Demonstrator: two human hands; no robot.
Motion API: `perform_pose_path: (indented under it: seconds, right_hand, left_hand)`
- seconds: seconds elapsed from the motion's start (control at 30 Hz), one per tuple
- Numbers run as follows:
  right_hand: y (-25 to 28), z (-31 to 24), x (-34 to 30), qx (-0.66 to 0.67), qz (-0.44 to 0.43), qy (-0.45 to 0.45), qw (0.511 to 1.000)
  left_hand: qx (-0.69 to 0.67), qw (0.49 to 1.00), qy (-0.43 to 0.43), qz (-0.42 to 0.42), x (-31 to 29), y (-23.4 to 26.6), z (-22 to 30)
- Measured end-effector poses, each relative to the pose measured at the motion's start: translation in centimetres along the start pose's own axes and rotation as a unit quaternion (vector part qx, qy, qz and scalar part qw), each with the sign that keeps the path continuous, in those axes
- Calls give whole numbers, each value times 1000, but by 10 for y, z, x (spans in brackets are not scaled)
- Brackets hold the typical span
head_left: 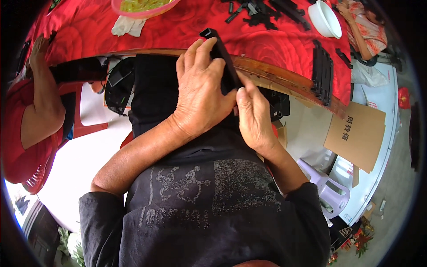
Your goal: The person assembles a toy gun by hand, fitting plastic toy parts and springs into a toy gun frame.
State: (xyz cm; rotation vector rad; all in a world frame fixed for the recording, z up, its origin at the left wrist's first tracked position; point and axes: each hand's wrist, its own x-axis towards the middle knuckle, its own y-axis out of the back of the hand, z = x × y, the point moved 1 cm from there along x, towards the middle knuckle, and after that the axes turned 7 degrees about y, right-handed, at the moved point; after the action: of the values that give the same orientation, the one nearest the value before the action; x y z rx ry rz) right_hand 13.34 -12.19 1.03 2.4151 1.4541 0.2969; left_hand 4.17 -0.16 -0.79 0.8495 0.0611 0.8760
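A long, narrow black plastic strip [226, 60] slants over the front edge of the table, its far end showing a hollow, squared tip. My left hand [200, 86] grips it along the upper part, fingers curled over its left side and thumb reaching down toward the near end. Around that near end my right hand [254, 116] is closed, its thumb pointing up along the strip. Both hands almost touch there, and they hide the lower end of the strip.
On the red rose-patterned tablecloth [173, 33] are a pink basin [147, 14] holding yellowish pieces, a white cloth [129, 26], loose black parts [258, 15] and a white tub [324, 19]. Black strips [322, 73] lie stacked at the right edge. People sit left and right. A lilac stool [327, 187] stands lower right.
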Motion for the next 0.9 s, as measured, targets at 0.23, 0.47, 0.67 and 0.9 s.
perform_pose_path:
  seconds: [0.23, 0.47, 0.67, 0.9]
  right_hand:
    - [3, 6, -2, 11, 18, -12, 1000]
    - [7, 14, -5, 41, 24, -10, 999]
    - [7, 17, -11, 114, 46, -35, 992]
    - [15, 13, -18, 139, 67, -56, 986]
  left_hand:
    - [-26, 1000, -2, -7, 3, -1, 2]
    - [-21, 1000, -10, -11, 5, 0, 6]
    - [-29, 999, -9, -20, 5, 2, 14]
    - [-52, 997, -59, -20, 4, 3, 18]
